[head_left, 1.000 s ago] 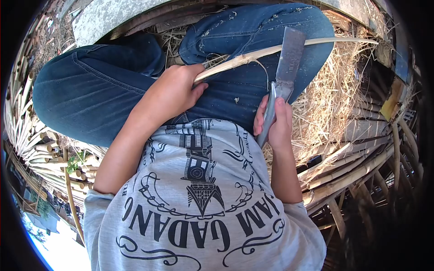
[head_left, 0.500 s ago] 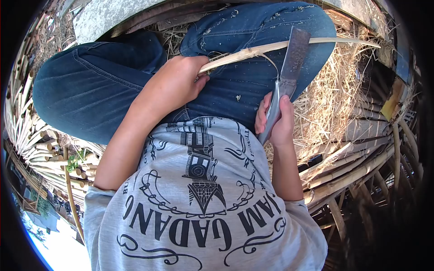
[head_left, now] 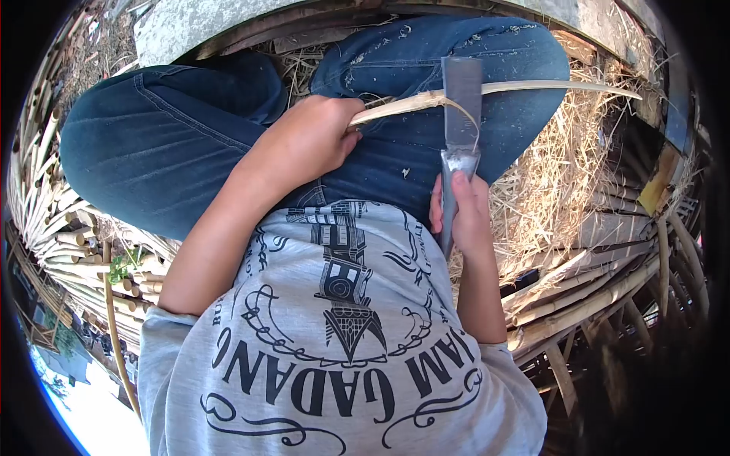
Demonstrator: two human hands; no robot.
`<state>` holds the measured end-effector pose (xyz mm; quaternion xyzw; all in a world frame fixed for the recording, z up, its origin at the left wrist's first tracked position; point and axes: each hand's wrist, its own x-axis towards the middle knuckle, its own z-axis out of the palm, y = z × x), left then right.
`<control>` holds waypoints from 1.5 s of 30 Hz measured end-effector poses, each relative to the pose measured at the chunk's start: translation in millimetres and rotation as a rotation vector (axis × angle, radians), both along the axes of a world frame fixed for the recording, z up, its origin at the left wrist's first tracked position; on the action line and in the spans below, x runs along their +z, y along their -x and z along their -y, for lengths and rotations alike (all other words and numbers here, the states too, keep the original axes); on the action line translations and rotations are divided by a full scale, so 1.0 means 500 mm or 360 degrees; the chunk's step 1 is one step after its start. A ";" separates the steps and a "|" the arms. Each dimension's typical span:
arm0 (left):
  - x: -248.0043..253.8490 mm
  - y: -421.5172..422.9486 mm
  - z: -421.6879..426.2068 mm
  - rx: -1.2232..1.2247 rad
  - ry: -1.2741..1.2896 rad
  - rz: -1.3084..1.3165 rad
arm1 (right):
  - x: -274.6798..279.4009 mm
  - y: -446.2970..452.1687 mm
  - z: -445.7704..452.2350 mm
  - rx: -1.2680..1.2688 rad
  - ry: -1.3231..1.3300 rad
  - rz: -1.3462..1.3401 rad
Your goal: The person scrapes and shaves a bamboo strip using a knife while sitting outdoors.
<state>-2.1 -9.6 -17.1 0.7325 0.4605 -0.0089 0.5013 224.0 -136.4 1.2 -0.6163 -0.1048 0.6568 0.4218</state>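
My left hand [head_left: 323,137] is closed around one end of a long, thin bamboo strip [head_left: 399,106]. The strip runs rightward over my jeans and curves slightly down at its far tip. In my right hand [head_left: 468,211] is a broad, square-ended knife [head_left: 462,80], gripped by its grey handle with the thumb on top. Its blade lies across the strip and covers a short stretch of it. A thin curled shaving [head_left: 473,118] hangs from the strip over the blade.
My crossed legs in blue jeans [head_left: 152,152] carry small shavings. A heap of pale shavings [head_left: 555,175] lies to the right, with bamboo poles [head_left: 585,292] below it. More cut bamboo [head_left: 68,251] is stacked at the left. A concrete slab [head_left: 182,30] edges the top.
The knife has slid left along the strip toward my left hand, and its blade has turned more upright. My left hand still holds the strip's end.
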 end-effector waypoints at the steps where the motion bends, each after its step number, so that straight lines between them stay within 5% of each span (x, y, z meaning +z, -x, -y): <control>1: -0.013 0.006 0.005 -0.0001 -0.0030 0.0089 | 0.008 -0.008 -0.008 0.0305 0.0044 0.0114; 2: -0.019 0.011 0.008 -0.0012 -0.0057 0.0181 | 0.012 -0.015 -0.011 0.0600 0.0087 0.0230; 7: -0.009 0.004 -0.001 -0.0023 -0.0023 0.0119 | -0.008 -0.045 -0.017 0.0609 0.0047 0.0010; 9: -0.007 0.004 0.003 -0.0032 0.0015 0.0102 | -0.019 -0.070 -0.009 0.0592 0.0047 -0.0556; 12: -0.012 -0.003 0.001 -0.0010 -0.0010 0.0197 | -0.032 -0.067 0.003 0.0462 0.0070 -0.0694; 16: -0.006 -0.003 0.002 -0.0009 0.0015 0.0126 | -0.010 0.009 -0.002 0.0270 0.0022 0.0114; 22: -0.011 0.005 0.000 -0.0015 0.0063 0.0088 | 0.000 -0.023 -0.028 0.0672 0.0151 0.0116; 24: -0.007 -0.005 0.000 0.0010 0.0067 0.0074 | -0.017 -0.045 -0.024 0.0755 0.0092 -0.0404; 28: -0.016 0.004 0.013 0.0040 0.0053 0.0128 | -0.025 -0.040 -0.006 0.0746 0.0032 -0.0329; 30: -0.020 0.009 0.006 0.0057 0.0095 0.0127 | -0.040 -0.048 -0.001 0.0199 -0.0106 -0.0856; 32: -0.009 0.007 0.010 0.0042 0.0105 0.0057 | -0.035 -0.032 -0.005 0.0113 -0.0041 -0.0786; 34: -0.013 0.006 0.011 0.0013 0.0030 0.0111 | -0.011 -0.013 -0.018 0.0656 0.0068 -0.0029; 39: -0.005 -0.008 0.003 0.0056 0.0024 0.0112 | -0.018 -0.022 -0.009 0.0389 0.0046 -0.0330; 45: 0.003 0.000 0.002 0.0076 -0.0012 0.0077 | -0.016 -0.013 -0.011 0.0580 0.0069 -0.0100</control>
